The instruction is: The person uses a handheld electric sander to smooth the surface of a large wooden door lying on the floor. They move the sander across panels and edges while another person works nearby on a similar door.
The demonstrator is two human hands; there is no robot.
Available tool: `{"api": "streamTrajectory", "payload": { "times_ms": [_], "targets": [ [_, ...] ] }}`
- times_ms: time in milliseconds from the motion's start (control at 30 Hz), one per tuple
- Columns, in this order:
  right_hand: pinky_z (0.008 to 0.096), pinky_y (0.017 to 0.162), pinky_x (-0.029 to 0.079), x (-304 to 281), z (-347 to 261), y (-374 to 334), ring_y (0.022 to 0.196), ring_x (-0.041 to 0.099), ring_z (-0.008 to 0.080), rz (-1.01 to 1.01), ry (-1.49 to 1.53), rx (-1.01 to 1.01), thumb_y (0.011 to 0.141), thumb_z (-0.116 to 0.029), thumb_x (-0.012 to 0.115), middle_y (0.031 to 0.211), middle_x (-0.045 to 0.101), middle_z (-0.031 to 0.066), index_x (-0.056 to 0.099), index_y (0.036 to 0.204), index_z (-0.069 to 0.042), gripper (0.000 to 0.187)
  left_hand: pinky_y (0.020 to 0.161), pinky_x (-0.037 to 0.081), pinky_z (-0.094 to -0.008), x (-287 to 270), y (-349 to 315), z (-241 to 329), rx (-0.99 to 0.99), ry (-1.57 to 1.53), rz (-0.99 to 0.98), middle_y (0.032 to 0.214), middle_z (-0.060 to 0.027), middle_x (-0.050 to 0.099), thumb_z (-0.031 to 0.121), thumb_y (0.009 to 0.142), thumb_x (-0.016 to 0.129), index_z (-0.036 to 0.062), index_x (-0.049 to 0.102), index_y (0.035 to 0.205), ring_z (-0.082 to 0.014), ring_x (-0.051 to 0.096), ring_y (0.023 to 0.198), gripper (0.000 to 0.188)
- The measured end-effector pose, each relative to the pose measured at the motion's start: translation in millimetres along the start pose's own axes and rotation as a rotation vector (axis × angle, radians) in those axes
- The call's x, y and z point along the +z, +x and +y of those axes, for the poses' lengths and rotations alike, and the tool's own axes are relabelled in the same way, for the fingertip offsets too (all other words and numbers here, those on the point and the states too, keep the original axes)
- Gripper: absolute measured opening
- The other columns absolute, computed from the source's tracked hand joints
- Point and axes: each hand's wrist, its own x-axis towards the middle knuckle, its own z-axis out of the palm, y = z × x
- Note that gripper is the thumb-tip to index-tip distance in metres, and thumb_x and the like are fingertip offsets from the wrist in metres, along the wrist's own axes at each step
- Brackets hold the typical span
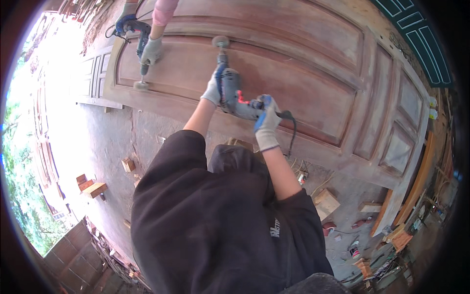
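Note:
A grey power drill (231,88) with a round sanding pad (220,41) on its front end lies across a large brown wooden panelled door (293,83). My left hand (213,90), in a white and blue work glove, is closed round the drill's body behind the chuck. At the rear, my right hand (267,121), gloved alike, wraps round the handle, where a black cord (294,132) hangs off. The pad meets the raised moulding along the far side of a door panel. Part of each hand's fingers is hidden by the drill.
At the far left, a co-worker's gloved hands hold another drill (143,41) with a round pad on the same door. Wooden blocks (325,203) and a wooden piece (94,188) lie on the concrete floor (161,142). A dark green panelled door (421,39) stands at far right.

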Motion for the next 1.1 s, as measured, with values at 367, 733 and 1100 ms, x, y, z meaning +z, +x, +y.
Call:
{"api": "streamTrajectory", "payload": {
  "times_ms": [367, 733, 1100],
  "targets": [
    [0.0374, 0.068, 0.049, -81.6, -37.4, -26.1, 0.064, 0.054, 0.0204, 0.116, 0.045, -0.093, 0.089, -0.022, 0.059, 0.069, 0.052, 0.0046, 0.059, 0.081, -0.004, 0.019, 0.056, 0.049, -0.033, 45.0, 7.4, -78.9, -0.135, 0.102, -0.008, 0.073, -0.0041, 0.064, 0.058, 0.085, 0.059, 0.0114, 0.066, 0.089, -0.0187, 0.06, 0.06, 0.047],
    [0.0392, 0.074, 0.046, -290.7, -180.0, -133.9, 0.069, 0.051, 0.02, 0.341, 0.16, -0.338, 0.089, -0.032, 0.057, 0.068, 0.048, 0.0034, 0.049, 0.077, -0.011, 0.025, 0.07, 0.05, -0.0366, 208.6, -45.4, -334.2, -0.259, 0.539, 0.066, 0.092, -0.0107, 0.067, 0.06, 0.069, 0.074, 0.002, 0.068, 0.105, -0.0207, 0.064, 0.079, 0.069],
    [0.0426, 0.087, 0.044, -415.6, -135.9, -238.0, 0.066, 0.048, 0.0198, 0.091, 0.18, -0.058, 0.094, -0.027, 0.051, 0.064, 0.043, 0.0015, 0.047, 0.071, -0.012, 0.028, 0.066, 0.048, -0.0272, 91.5, -169.9, -421.2, -0.048, 0.481, 0.409, 0.087, -0.0043, 0.065, 0.045, 0.082, 0.071, 0.0033, 0.061, 0.106, -0.0133, 0.062, 0.075, 0.049]
  ]
}}
